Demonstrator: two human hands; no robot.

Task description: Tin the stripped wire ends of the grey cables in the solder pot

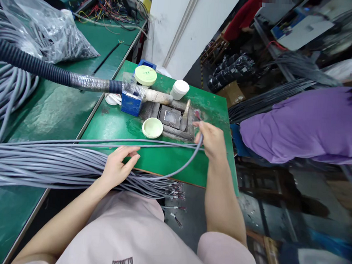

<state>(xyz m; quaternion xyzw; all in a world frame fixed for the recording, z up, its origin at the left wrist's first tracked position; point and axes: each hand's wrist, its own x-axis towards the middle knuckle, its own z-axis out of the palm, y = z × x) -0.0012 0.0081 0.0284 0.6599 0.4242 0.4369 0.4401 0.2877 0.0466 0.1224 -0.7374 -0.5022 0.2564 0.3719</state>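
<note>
With fingers loosely bent and thumb apart, resting the left hand (118, 167) at the view's eight o'clock upon a thick bundle of gray cables (56, 166), ending in stripped wire tips (176, 190) at six o'clock, past the edge of a green workboard (110, 123). Pinching one gray cable (188, 162) between thumb and fingers of the right hand (213, 140) at three o'clock, looped up from the bundle, with reddish bared wires (197, 115) protruding just beside a solder pot (170, 117). Facing that pot slightly off center toward eleven o'clock, bright inside a grimy metal surround (177, 132). Showing a shallow cream bowl (152, 136) close to it at nine o'clock, a white tub (179, 90) at twelve and a round yellow-green tin (145, 75) at eleven. Trailing a black corrugated hose (42, 65) in from ten o'clock, over a blue box (131, 103) to a pale nozzle (158, 96). Farther off, showing a clear plastic bag (65, 31) of gray cable pieces at ten, tangled colored wires (108, 4) at eleven, a white column (186, 28) at twelve and, at three, a person in a purple top (300, 120).
</note>
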